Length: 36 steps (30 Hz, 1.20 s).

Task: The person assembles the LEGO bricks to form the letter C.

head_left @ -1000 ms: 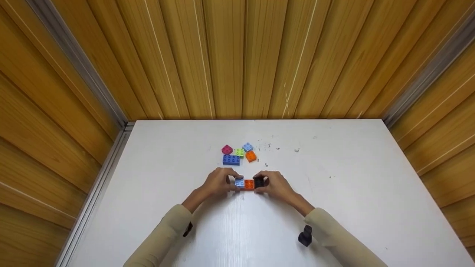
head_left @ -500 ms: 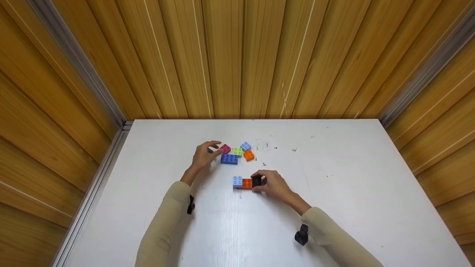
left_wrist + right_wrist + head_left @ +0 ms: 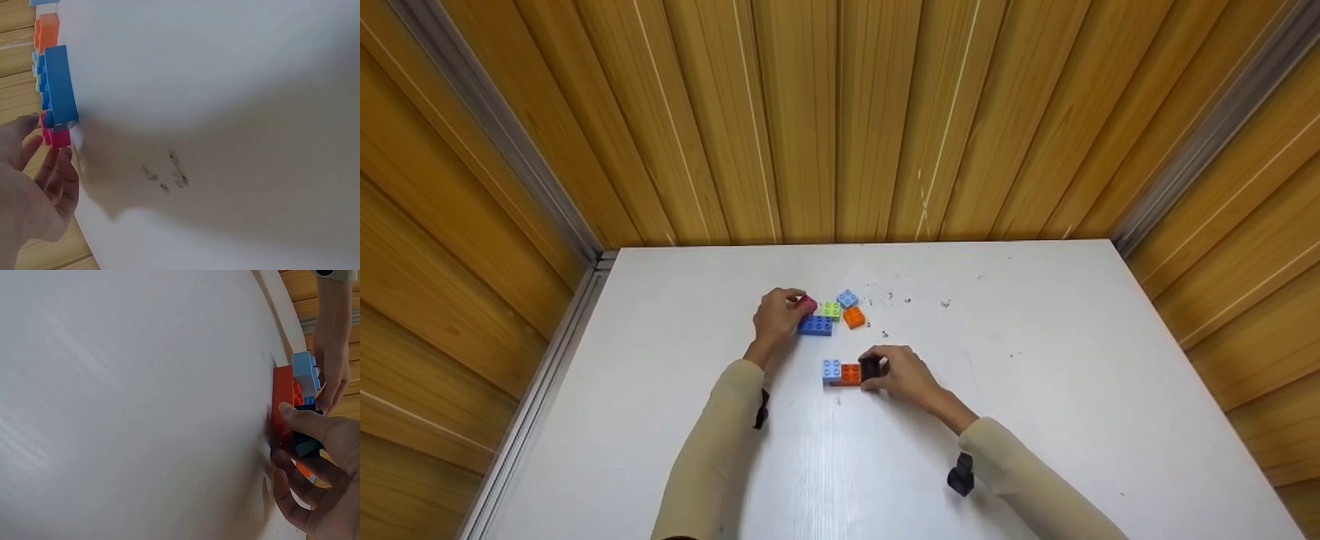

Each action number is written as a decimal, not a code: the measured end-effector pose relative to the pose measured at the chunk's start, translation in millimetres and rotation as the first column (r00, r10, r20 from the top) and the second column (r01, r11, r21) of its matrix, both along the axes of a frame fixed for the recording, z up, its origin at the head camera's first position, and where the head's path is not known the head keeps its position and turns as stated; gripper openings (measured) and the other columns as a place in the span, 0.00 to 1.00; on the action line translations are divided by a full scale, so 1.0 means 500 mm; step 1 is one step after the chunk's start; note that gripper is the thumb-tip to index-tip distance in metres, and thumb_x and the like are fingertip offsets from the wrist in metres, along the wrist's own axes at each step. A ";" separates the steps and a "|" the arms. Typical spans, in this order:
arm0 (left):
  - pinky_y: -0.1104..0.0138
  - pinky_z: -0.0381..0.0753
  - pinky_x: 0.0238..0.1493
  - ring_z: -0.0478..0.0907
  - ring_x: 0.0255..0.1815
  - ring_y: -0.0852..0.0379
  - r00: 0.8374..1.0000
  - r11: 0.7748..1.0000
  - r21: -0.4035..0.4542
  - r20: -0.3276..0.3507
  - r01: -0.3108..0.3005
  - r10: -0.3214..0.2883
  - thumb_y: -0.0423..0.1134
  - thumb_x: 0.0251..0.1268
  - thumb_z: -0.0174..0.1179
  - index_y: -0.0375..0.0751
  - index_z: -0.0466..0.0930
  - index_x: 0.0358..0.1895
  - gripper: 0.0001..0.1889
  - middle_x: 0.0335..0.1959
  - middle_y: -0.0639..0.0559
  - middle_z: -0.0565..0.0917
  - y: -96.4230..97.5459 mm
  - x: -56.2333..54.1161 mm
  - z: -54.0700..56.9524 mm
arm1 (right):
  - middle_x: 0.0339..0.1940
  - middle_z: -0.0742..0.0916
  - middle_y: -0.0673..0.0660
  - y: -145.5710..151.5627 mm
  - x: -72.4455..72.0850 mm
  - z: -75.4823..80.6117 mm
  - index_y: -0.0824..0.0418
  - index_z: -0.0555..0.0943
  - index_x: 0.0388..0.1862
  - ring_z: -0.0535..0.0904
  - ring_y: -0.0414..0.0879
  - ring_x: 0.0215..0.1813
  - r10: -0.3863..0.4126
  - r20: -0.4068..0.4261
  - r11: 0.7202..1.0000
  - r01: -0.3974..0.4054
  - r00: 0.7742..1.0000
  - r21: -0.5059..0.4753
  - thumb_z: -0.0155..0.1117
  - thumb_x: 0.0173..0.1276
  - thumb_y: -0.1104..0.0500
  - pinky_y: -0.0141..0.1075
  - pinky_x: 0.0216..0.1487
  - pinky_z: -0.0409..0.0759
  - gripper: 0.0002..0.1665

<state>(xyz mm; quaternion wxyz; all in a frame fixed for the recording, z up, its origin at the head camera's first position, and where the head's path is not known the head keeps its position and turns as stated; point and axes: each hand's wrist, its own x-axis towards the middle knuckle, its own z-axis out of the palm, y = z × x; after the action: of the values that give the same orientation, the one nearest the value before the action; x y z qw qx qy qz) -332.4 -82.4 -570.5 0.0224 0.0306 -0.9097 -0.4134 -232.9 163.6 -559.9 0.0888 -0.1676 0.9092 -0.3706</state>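
Observation:
At the near middle of the table, a light blue brick (image 3: 831, 370) and a black brick (image 3: 870, 367) sit on opposite ends of a long red-orange brick (image 3: 850, 373), whose studs show between them. My right hand (image 3: 909, 375) pinches the black brick between thumb and fingers; the right wrist view shows the black brick (image 3: 306, 433) from the side. Farther back, my left hand (image 3: 777, 316) has thumb and fingers on either side of a magenta brick (image 3: 808, 304). The left wrist view shows that magenta brick (image 3: 58, 138) beside a long blue brick (image 3: 59, 84), partly hidden by the fingers.
Next to the left hand lie the long blue brick (image 3: 816, 325), a lime green brick (image 3: 831, 310), another light blue brick (image 3: 847, 298) and an orange brick (image 3: 853, 317). Wood-patterned walls (image 3: 870, 120) stand behind the white table (image 3: 1035, 435) and at its sides.
My left hand has let go of the light blue end of the stack and moved away to the magenta brick, closing around it. My right hand stays on the black brick.

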 end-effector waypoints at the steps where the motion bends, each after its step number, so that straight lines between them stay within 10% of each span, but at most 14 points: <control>1: 0.56 0.79 0.52 0.81 0.47 0.49 1.000 1.000 -0.001 0.009 0.002 -0.002 0.45 0.68 0.68 0.43 0.87 0.55 0.16 0.49 0.44 0.86 0.001 0.001 0.001 | 0.49 0.90 0.58 -0.001 0.000 0.001 0.58 0.87 0.52 0.82 0.46 0.40 0.001 0.005 1.000 -0.001 1.000 -0.004 0.81 0.56 0.60 0.42 0.45 0.81 0.24; 21: 0.52 0.81 0.48 0.83 0.48 0.46 0.999 0.994 -0.103 -0.012 0.041 -0.043 0.44 0.64 0.72 0.41 0.88 0.53 0.17 0.52 0.40 0.86 -0.120 0.050 0.014 | 0.49 0.90 0.58 -0.002 0.001 0.001 0.58 0.86 0.52 0.82 0.46 0.40 0.003 -0.012 1.000 -0.003 1.000 0.020 0.81 0.56 0.60 0.42 0.44 0.81 0.23; 36: 0.59 0.78 0.43 0.82 0.43 0.50 0.990 0.983 -0.123 -0.011 0.136 -0.139 0.39 0.62 0.73 0.42 0.85 0.54 0.18 0.48 0.45 0.88 -0.143 0.086 0.016 | 0.49 0.90 0.57 -0.003 0.005 -0.001 0.58 0.86 0.53 0.81 0.45 0.41 0.011 -0.012 1.000 -0.011 1.000 0.024 0.80 0.57 0.59 0.41 0.45 0.80 0.24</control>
<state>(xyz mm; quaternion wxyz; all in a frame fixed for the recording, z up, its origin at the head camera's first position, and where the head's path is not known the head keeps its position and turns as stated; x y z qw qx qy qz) -289.4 -153.9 -562.6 0.0046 -0.0378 -0.9329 -0.3581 -230.4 162.3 -560.2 0.0874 -0.1735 0.9131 -0.3584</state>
